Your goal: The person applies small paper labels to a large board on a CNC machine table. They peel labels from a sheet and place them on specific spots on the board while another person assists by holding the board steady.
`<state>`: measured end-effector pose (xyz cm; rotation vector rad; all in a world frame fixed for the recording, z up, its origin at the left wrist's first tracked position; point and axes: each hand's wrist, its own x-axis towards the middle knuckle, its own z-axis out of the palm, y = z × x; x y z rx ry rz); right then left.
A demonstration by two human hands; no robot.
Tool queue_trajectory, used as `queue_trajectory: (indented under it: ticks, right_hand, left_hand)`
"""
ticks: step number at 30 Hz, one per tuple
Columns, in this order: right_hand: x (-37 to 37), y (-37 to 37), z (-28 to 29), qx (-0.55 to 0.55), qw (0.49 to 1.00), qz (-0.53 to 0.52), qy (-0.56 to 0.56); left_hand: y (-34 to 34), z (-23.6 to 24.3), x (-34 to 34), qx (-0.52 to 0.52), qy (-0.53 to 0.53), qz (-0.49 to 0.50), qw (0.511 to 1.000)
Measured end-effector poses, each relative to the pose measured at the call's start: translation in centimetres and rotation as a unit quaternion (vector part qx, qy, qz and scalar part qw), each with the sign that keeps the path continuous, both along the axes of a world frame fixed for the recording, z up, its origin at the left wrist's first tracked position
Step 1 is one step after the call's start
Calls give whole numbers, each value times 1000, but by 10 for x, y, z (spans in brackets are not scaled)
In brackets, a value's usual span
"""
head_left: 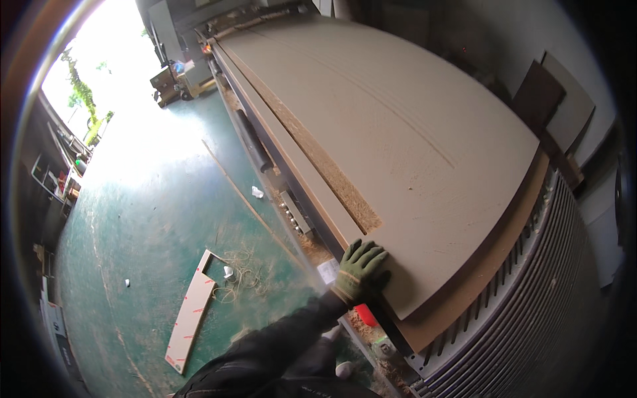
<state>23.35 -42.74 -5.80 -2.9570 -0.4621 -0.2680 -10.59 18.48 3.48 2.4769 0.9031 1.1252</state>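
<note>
My left hand (360, 266), in a green work glove with a dark sleeve behind it, lies on the near left end of a large beige board (424, 119). Its fingers are extended over the surface, with nothing visible in them. Just beyond the fingertips ends a long straight cut (318, 169), with a band of sawdust (345, 199) along its right side. A narrow strip (292, 142) of board lies left of the cut. Beneath the beige board a brown board (478, 292) juts out at the near end. My right hand is outside the picture.
The boards rest on a long machine bed with a ribbed grey cover (524, 318) at its near end. A beige offcut (190, 318) and tangled string (242, 275) lie on the green floor (146, 232). A red object (365, 315) sits beneath the near corner. Panels (564, 99) lean at the right.
</note>
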Motion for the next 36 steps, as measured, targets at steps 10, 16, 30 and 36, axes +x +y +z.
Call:
queue_trajectory:
  ticks: [10,16,30,36]
  right_hand:
    - [19,18,-72,260,964,41,30]
    - [-22,49,-29,279,954,81,73]
    - [-14,61,-52,328,933,141,36]
    - [-10,57,-59,348,925,150,30]
  left_hand:
    - [-198,-29,-129,-73,76,117,987]
    - [-275,-33,-222,-172,134,240,946]
    - [-264,-67,-294,-286,224,196,911]
    - [-246,-96,-318,-358,328,121,866]
